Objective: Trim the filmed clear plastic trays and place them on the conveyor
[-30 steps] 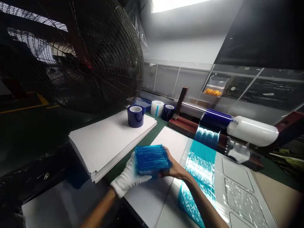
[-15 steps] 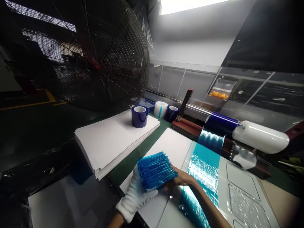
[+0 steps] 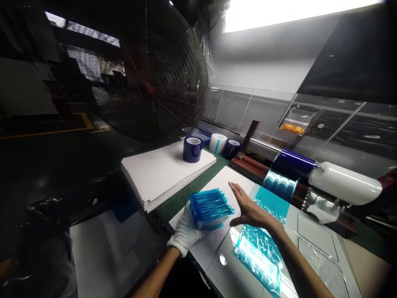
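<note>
My left hand (image 3: pixel 185 232), in a white glove, holds a stack of blue film-covered pieces (image 3: pixel 209 207) from below and the left, just above a white sheet (image 3: pixel 226 182) on the bench. My bare right hand (image 3: pixel 249 207) hovers flat and open just right of the stack, fingers stretched toward the far side, touching nothing I can see. A strip of blue film (image 3: pixel 263 240) runs from a dark blue roll (image 3: pixel 293 162) on a bar down under my right forearm.
A pile of white sheets (image 3: pixel 161 174) lies at left with a blue tape roll (image 3: pixel 192 149) on it. More rolls (image 3: pixel 231 148) stand behind. A large wire fan (image 3: pixel 161 74) looms at left. A white roll (image 3: pixel 344 183) and clear plastic trays (image 3: pixel 316 244) sit at right.
My right hand has let go of the blue stack and lifted off to its right, now flat and open. The left hand still holds the stack. The view has shifted left.
</note>
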### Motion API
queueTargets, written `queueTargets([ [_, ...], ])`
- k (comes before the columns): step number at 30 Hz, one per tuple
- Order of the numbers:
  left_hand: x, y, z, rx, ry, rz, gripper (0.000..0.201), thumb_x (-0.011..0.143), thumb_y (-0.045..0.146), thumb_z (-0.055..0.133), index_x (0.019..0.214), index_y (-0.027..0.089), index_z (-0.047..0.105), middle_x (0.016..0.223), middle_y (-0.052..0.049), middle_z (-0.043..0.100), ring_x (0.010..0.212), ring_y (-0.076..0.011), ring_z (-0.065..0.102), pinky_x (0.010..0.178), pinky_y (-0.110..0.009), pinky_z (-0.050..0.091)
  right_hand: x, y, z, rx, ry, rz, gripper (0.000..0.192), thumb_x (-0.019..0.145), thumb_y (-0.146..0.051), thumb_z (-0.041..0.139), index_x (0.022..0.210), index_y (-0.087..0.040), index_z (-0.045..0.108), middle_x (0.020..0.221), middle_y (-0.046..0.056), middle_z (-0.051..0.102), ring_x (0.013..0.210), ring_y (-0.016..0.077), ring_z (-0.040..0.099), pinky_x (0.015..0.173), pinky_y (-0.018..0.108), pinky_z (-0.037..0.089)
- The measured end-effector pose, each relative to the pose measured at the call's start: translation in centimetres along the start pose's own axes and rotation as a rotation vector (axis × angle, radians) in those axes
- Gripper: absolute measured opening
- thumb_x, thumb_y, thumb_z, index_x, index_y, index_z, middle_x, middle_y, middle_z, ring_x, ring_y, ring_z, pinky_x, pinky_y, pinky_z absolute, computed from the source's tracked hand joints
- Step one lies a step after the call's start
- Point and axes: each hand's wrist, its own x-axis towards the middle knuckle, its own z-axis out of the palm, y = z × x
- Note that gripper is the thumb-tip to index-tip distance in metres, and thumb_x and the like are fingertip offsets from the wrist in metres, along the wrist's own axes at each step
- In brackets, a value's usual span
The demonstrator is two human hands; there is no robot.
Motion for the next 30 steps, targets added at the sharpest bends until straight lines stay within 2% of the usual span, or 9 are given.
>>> queueTargets([
  [2,0.5,0.4,0.0,0.111,-0.021,0.030,0.037,0.090,0.037,0.056,0.123,0.020,0.053,0.126,-0.010,0.054,0.109,-0.0235,0.057,0.092,-0.046,0.050,0.3,-1.9,-0.2,-0.130,0.012,-0.107,0.132,0.054,-0.038,0.085,0.153,-0.019,0.000,0.160,0.014,-0.008,0.145,0.0331,-0.014,0.115,0.054,-0.008],
  [5,1.1,1.6,-0.2,0.296,-0.022,0.054,0.039,0.090,0.039,0.057,0.123,0.019,0.053,0.128,-0.010,0.053,0.112,-0.0249,0.055,0.093,-0.048,0.049,2.8,-4.3,1.4,-0.408,-0.072,-0.286,0.139,0.041,-0.036,0.089,0.153,-0.016,0.010,0.159,0.018,0.004,0.146,0.0376,-0.001,0.114,0.056,-0.008],
  [8,0.8,2.3,-0.3,0.473,0.016,0.029,0.043,0.089,0.040,0.057,0.127,0.020,0.050,0.136,-0.010,0.048,0.120,-0.0276,0.050,0.101,-0.053,0.042,5.3,-5.3,3.1,-0.533,-0.123,-0.365,0.133,0.035,-0.028,0.087,0.150,-0.010,0.021,0.150,0.027,0.030,0.138,0.0425,0.028,0.112,0.061,0.009],
  [12,-2.3,2.3,-2.5,0.686,0.081,-0.053,0.069,0.083,0.052,0.060,0.141,0.021,0.037,0.153,-0.012,0.030,0.139,-0.0338,0.027,0.113,-0.060,0.020,5.4,-4.8,3.4,-0.544,-0.082,-0.472,0.103,0.047,-0.015,0.070,0.143,-0.009,0.034,0.131,0.023,0.053,0.122,0.0357,0.051,0.107,0.050,0.032],
  [16,-10.3,1.5,-10.1,0.881,0.252,-0.201,0.111,0.061,0.068,0.069,0.149,0.020,0.023,0.158,-0.013,0.017,0.145,-0.0357,0.006,0.117,-0.054,0.002,3.3,-3.0,3.9,-0.552,0.068,-0.552,0.088,0.053,-0.012,0.056,0.138,-0.011,0.036,0.130,0.021,0.052,0.121,0.0357,0.050,0.100,0.050,0.038],
  [19,-17.2,-0.5,-18.3,0.995,0.547,-0.458,0.089,0.079,0.058,0.052,0.148,0.008,0.023,0.156,-0.020,0.016,0.145,-0.0393,-0.001,0.114,-0.060,0.000,2.1,-2.7,5.2,-0.588,0.242,-0.605,0.086,0.054,-0.010,0.054,0.137,-0.015,0.032,0.128,0.019,0.053,0.117,0.0368,0.051,0.094,0.050,0.040],
  [22,-21.5,-3.8,-25.0,1.041,0.794,-0.717,0.092,0.076,0.044,0.060,0.144,-0.004,0.021,0.151,-0.029,0.021,0.142,-0.0444,0.007,0.112,-0.059,0.009,1.6,-5.1,6.2,-0.579,0.302,-0.628,0.087,0.056,-0.012,0.055,0.139,-0.017,0.027,0.126,0.019,0.053,0.115,0.0379,0.052,0.090,0.050,0.042],
  [27,-22.0,-9.1,-29.3,0.998,0.941,-0.953,0.070,0.084,0.046,0.058,0.139,0.009,0.034,0.137,-0.019,0.045,0.132,-0.0336,0.036,0.104,-0.051,0.034,3.5,-14.7,8.9,-0.372,0.188,-0.726,0.085,0.065,-0.022,0.060,0.142,-0.022,0.024,0.125,0.018,0.054,0.111,0.0361,0.054,0.090,0.048,0.044],
  [30,-21.5,-10.7,-29.8,0.980,0.934,-0.957,0.048,0.092,0.037,0.050,0.132,0.014,0.043,0.127,-0.013,0.054,0.119,-0.0260,0.051,0.097,-0.045,0.042,7.2,-20.4,13.6,-0.280,-0.012,-0.741,0.086,0.065,-0.027,0.062,0.142,-0.021,0.025,0.129,0.017,0.053,0.115,0.0359,0.052,0.096,0.048,0.041],
])
